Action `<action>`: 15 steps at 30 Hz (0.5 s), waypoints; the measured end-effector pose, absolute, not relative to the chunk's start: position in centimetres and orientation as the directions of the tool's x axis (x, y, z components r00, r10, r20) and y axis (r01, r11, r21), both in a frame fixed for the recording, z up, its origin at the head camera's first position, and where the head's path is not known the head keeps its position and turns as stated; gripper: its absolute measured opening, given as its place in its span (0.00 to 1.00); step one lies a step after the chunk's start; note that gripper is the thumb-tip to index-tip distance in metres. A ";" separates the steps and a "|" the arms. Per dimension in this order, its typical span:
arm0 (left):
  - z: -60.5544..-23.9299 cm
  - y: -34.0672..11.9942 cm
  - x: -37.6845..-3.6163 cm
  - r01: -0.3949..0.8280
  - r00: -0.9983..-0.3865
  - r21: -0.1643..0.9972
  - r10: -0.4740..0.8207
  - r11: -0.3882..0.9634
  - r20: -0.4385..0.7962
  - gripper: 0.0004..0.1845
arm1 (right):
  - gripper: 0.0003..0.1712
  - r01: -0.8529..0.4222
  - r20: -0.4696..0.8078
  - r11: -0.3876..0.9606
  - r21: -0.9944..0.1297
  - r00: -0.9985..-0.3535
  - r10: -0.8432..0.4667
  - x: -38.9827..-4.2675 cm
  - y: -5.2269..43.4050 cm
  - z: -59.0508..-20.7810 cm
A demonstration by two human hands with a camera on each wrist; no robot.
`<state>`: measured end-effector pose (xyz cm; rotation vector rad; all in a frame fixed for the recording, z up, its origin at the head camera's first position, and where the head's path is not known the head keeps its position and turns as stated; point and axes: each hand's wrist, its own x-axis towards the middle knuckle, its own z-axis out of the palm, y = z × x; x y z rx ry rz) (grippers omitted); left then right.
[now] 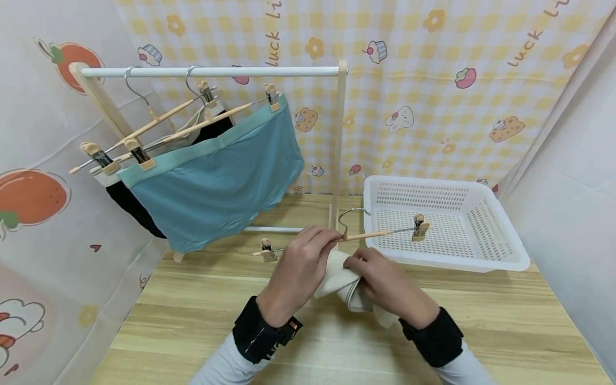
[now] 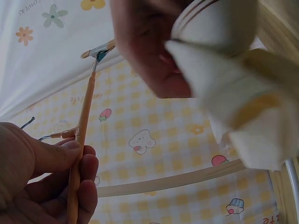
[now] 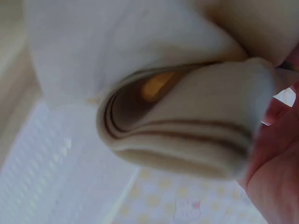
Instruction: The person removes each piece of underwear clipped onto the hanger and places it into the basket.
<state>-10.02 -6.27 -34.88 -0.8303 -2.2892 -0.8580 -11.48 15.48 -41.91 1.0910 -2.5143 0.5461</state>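
Note:
My left hand (image 1: 303,262) grips a wooden clip hanger (image 1: 368,236) near its middle, thumb and fingers wrapped around the bar in the left wrist view. The hanger has a metal hook (image 1: 343,216) and one clip (image 1: 420,229) at its right end, which overlaps the basket in the head view. Another clip (image 1: 267,251) sits at its left end. Just below the bar, my right hand (image 1: 385,280) pinches a bunched cream garment (image 1: 332,278). Two dark lines run along the garment's folded edge (image 3: 187,130), seen close up in the right wrist view.
A rack with a white rail (image 1: 216,71) stands at the back left. On it hang blue-green underpants (image 1: 221,176), clipped to one hanger, and a black garment with a white band (image 1: 137,214) behind. A white basket (image 1: 500,235) stands at the right on the wooden table (image 1: 202,321).

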 end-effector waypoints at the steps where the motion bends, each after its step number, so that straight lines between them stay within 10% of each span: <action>1: -34.9 -6.3 -10.0 0.706 -0.652 0.369 0.350 0.605 0.672 0.07 | 0.19 -0.741 0.463 0.638 -0.211 -0.650 -0.603 -11.7 15.9 -41.6; 15: -34.6 -6.3 -10.0 0.708 -0.644 0.382 0.322 0.594 0.694 0.07 | 0.22 -0.574 0.414 0.717 -0.395 -0.808 -0.419 -14.9 23.4 -38.1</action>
